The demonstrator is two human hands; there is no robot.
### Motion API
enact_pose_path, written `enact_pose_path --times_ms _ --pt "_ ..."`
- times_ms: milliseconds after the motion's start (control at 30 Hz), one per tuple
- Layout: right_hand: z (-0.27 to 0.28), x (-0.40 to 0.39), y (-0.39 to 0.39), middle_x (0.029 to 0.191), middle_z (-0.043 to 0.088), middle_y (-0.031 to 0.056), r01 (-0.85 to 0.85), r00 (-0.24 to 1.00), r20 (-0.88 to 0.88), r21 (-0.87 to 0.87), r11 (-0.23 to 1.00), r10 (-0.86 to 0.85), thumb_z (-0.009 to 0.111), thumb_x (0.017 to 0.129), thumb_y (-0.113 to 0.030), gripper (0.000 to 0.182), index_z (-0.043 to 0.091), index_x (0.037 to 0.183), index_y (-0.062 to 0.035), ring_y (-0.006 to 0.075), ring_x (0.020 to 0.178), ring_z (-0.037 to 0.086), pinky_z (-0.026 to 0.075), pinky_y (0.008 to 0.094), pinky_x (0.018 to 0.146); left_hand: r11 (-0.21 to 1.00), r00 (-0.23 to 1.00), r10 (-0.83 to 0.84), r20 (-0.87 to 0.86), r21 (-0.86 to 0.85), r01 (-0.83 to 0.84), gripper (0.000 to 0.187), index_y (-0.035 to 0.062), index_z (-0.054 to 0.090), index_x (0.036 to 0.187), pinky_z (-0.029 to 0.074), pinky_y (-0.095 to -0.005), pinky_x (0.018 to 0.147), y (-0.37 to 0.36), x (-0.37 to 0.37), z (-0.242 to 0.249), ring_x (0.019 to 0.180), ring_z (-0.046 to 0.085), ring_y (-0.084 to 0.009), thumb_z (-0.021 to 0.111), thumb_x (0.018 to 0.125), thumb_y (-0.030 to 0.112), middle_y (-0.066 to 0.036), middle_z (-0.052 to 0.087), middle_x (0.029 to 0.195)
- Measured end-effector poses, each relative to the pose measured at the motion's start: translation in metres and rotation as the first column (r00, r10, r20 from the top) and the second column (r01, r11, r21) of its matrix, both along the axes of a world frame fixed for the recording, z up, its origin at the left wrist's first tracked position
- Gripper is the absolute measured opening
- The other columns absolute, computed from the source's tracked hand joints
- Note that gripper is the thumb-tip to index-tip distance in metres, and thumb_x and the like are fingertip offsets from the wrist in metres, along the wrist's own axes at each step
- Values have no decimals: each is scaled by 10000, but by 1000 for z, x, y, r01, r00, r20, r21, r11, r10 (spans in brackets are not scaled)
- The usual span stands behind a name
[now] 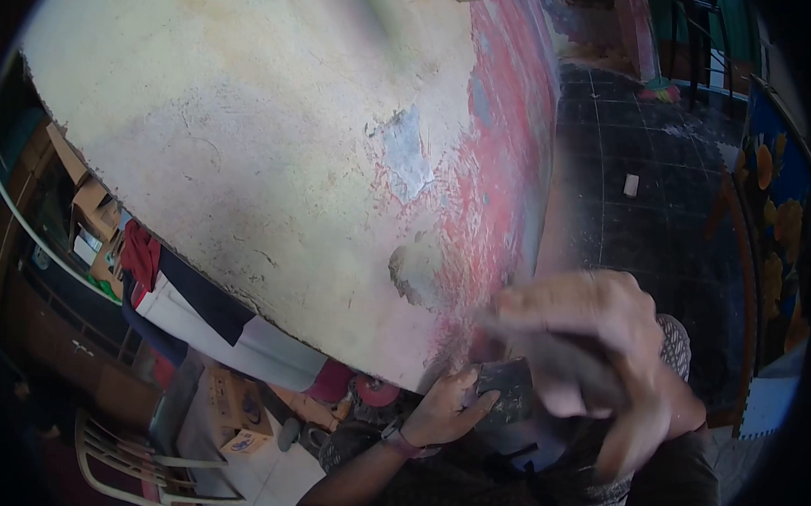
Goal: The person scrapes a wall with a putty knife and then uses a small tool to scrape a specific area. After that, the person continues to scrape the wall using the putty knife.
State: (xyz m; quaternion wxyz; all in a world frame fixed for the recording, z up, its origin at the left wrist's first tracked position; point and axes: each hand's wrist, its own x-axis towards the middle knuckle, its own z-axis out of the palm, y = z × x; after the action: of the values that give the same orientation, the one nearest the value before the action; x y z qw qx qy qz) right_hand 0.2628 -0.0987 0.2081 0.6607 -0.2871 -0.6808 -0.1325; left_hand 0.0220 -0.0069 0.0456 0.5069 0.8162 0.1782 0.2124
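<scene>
A large curved pale panel (247,156) fills the upper middle, its right side streaked with worn pink paint. It bears a grey bare patch (405,158) and a rough, chipped hollow (416,270). My left hand (439,410), with a band on its wrist, is by the panel's lower edge, thumb and fingers closed on a dark, scuffed flat plate (505,395). My right hand (601,338) is smeared by motion beside the pink side. Its fingers look curled around something greyish that I cannot make out.
Dark tiled floor (601,126) extends to the right, with a small pale block (631,185) on it. At lower left stand a slatted chair (134,458) and a cardboard box (234,410). A blue floral panel (774,206) stands at far right.
</scene>
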Motion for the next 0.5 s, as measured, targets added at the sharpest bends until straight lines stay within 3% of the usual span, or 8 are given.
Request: enact_pose_path --times_ms 33,67,100,167,233,333,367,500 --pt "-1 5 5 1066 795 206 80 997 9 -24 997 -79 701 1038 -190 361 694 1296 62 249 848 810 672 351 716 998 999 2 -38 -66 -4 341 -42 672 1306 578 -452 947 -1 0 1 1071 753 -379 731 1048 172 -230 751 1149" --pt "-9 5 20 1064 772 191 105 990 -95 -4 994 -105 675 1030 -71 372 635 1377 57 221 847 785 654 352 706 991 997 4 -77 -130 -14 334 -48 677 1285 578 -456 930 -3 0 2 1047 752 -388 734 1048 179 -237 751 1115" --pt "-16 4 35 1062 750 176 128 972 -199 14 992 -122 649 1022 49 443 577 1459 52 193 845 760 636 352 695 999 994 -4 -110 -51 -2 327 -52 681 1264 577 -460 913 -3 0 8 1022 748 -399 737 1047 186 -244 748 1084" --pt "-29 7 58 1083 724 133 -70 871 -491 -126 990 -1 625 1052 16 481 515 1520 32 165 900 736 628 361 738 996 985 -18 -173 78 32 326 -62 685 1227 575 -467 891 -3 0 9 992 741 -418 746 1045 201 -256 742 1049" --pt "-38 27 59 1112 691 134 -245 824 -564 -438 865 -52 618 1059 11 612 395 1628 -6 164 968 725 629 351 779 982 972 -31 -232 174 73 339 -72 684 1195 572 -472 881 -3 -1 8 983 735 -436 759 1040 220 -269 737 1041" --pt "-36 32 78 1170 693 155 -526 534 -839 -235 817 103 569 1083 -1 578 387 1632 -26 197 944 733 643 374 782 948 931 -125 -344 234 214 382 -96 694 1213 576 -482 884 -1 3 20 1001 738 -457 764 1035 234 -292 744 1084" --pt "-30 32 78 1189 696 188 -519 503 -862 -246 819 60 509 1118 -56 515 366 1613 -58 245 951 754 659 404 752 933 934 -136 -330 273 233 411 -108 692 1230 580 -484 906 0 2 16 1025 737 -466 764 1038 248 -304 748 1099" --pt "12 40 95 1239 689 234 -592 287 -956 -131 795 56 463 1148 -160 346 396 1473 -63 331 1005 776 651 417 774 873 928 -192 -318 376 309 495 -128 683 1291 576 -512 968 11 -6 -1 1083 730 -487 751 1051 301 -326 755 1137"
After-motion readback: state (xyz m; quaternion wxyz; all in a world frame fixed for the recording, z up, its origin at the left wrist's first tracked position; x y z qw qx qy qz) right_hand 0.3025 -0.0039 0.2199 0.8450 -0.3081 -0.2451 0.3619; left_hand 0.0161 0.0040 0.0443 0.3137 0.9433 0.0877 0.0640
